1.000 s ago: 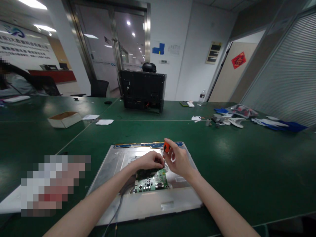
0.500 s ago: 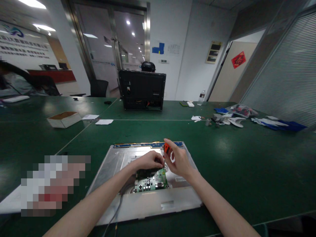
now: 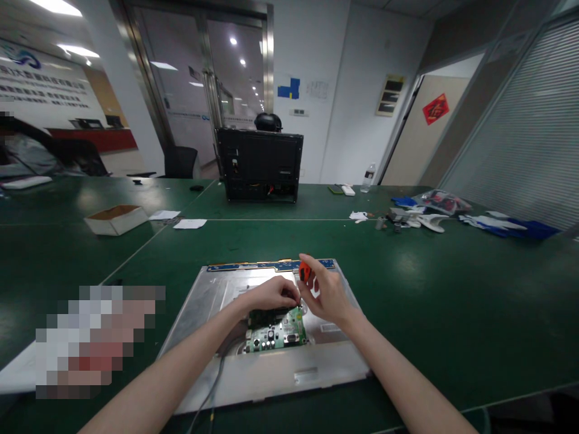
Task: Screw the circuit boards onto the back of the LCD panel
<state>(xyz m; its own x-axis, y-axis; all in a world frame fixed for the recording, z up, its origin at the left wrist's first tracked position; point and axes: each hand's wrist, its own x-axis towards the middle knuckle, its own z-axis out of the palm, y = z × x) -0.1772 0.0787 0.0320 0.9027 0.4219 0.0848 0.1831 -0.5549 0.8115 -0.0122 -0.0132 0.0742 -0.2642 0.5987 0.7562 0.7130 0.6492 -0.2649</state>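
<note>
Orange-handled screwdriver (image 3: 304, 270) pinched upright in the right hand (image 3: 329, 295), left hand (image 3: 271, 295) fingertips steadying its tip on the green circuit board (image 3: 277, 335) at lower centre: screw-turning, wants steady downward pressure.

We're in an electronics repair workshop set up inside an office. Long green tables (image 3: 429, 289) run wall to wall, and near the front edge lies an opened metal screen panel (image 3: 271, 374) with a bare green circuit board (image 3: 278, 334). At the far edge stands a stripped black monitor (image 3: 260, 166). Gloves (image 3: 502, 224) and small parts sit toward the right edge, a cardboard box (image 3: 116, 218) toward the left. Behind are glass doors (image 3: 203, 90) and ceiling lights.
</note>
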